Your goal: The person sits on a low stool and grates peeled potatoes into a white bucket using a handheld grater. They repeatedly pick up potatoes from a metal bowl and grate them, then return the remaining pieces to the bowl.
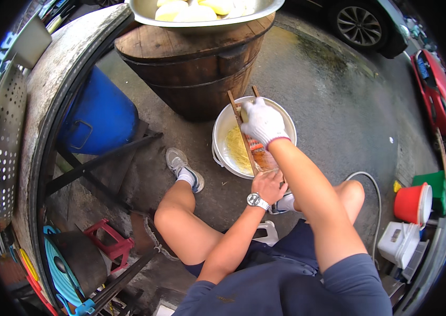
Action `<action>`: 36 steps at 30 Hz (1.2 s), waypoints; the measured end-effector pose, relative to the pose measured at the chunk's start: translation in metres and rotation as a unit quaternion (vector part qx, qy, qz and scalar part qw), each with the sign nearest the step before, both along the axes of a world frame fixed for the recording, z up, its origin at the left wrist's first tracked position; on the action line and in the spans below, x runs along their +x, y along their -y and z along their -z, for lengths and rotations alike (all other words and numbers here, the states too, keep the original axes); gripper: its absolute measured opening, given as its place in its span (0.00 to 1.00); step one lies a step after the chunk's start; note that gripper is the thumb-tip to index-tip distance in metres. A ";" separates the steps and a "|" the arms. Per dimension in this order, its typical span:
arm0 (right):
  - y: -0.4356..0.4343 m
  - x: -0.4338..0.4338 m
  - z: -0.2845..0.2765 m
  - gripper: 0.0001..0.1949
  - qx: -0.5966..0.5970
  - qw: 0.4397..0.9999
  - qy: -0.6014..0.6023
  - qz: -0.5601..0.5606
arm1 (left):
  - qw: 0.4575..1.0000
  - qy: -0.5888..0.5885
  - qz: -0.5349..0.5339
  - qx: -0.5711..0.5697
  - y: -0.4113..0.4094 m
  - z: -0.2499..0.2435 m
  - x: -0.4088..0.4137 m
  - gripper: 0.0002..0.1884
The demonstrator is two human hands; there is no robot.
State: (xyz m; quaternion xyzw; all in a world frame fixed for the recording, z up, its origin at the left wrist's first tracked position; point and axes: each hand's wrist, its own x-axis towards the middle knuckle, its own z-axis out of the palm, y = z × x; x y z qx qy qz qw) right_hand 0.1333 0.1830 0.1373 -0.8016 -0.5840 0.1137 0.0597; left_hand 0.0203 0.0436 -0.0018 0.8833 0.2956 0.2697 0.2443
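A wooden board grater (243, 134) with an orange shredding section leans across a white bucket (216, 132). My left hand (269, 185), bare and with a watch at the wrist, grips the grater's near end by the bucket rim. In a white knitted glove, my right hand (263, 121) presses a pale yellow piece, likely a peeled potato (244, 115), against the upper part of the grater. Yellow shreds (237, 147) lie in the bucket under the board. The palm side of the glove is hidden.
Ahead stands a lidded wooden barrel (191, 75) carrying a metal basin (207, 23) of peeled potatoes (195, 12). A blue plastic drum (104, 114) and a black metal frame (104, 160) are at left. To the right are a grey hose (379, 205) and a red bucket (408, 203).
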 end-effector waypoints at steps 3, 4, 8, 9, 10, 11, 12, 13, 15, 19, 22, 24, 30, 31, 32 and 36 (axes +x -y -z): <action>0.083 -0.027 0.003 0.25 0.015 0.995 -0.056 -0.084 | 0.999 -0.030 -0.004 -0.012 0.004 0.011 -0.013 0.26; 0.110 -0.034 -0.001 0.26 -0.019 0.995 -0.031 -0.091 | 0.999 -0.050 0.000 -0.020 0.003 0.005 -0.012 0.25; 0.074 -0.027 0.005 0.28 0.016 0.998 -0.033 -0.057 | 0.999 -0.036 -0.004 -0.031 0.003 0.004 -0.012 0.27; 0.043 -0.021 0.005 0.28 0.021 0.999 -0.027 -0.030 | 0.997 -0.042 0.009 -0.064 0.004 0.003 -0.010 0.26; 0.013 -0.009 0.004 0.26 0.028 0.999 -0.028 -0.007 | 0.999 -0.013 0.001 -0.041 0.006 -0.003 -0.003 0.24; -0.003 0.002 0.002 0.25 0.035 0.999 -0.026 0.016 | 0.999 -0.005 0.002 -0.042 0.010 -0.007 0.003 0.21; -0.006 0.003 -0.003 0.24 0.038 0.999 -0.018 0.005 | 0.999 0.000 -0.002 -0.040 0.009 -0.008 0.004 0.17; 0.004 -0.007 0.000 0.25 0.012 1.000 -0.003 -0.022 | 0.999 0.001 -0.013 -0.045 0.008 -0.004 0.000 0.14; 0.047 -0.023 0.000 0.26 0.018 0.998 -0.034 -0.054 | 0.999 -0.017 -0.025 -0.017 0.005 0.011 -0.009 0.16; 0.113 -0.027 0.010 0.24 0.029 0.995 -0.017 -0.090 | 0.999 0.025 -0.044 0.018 0.005 -0.002 -0.007 0.15; 0.028 -0.009 0.006 0.22 0.033 0.999 -0.028 -0.029 | 0.999 -0.018 -0.025 -0.031 0.006 0.001 -0.001 0.16; -0.006 -0.002 0.005 0.21 0.022 1.000 0.001 0.004 | 0.999 0.000 0.000 -0.037 0.012 0.001 0.001 0.24; 0.111 -0.028 0.004 0.25 0.018 0.994 -0.033 -0.102 | 0.996 0.039 -0.054 0.055 0.009 0.006 -0.005 0.25; 0.118 -0.031 0.004 0.25 0.022 0.994 -0.032 -0.104 | 0.998 0.016 -0.052 0.045 0.010 0.004 -0.006 0.20; 0.095 -0.024 0.010 0.26 0.025 0.994 -0.024 -0.106 | 0.999 -0.022 -0.039 0.014 0.001 0.006 -0.008 0.18; 0.005 -0.008 0.012 0.26 0.023 1.000 -0.016 -0.001 | 1.000 0.006 -0.012 -0.023 0.003 0.003 0.002 0.13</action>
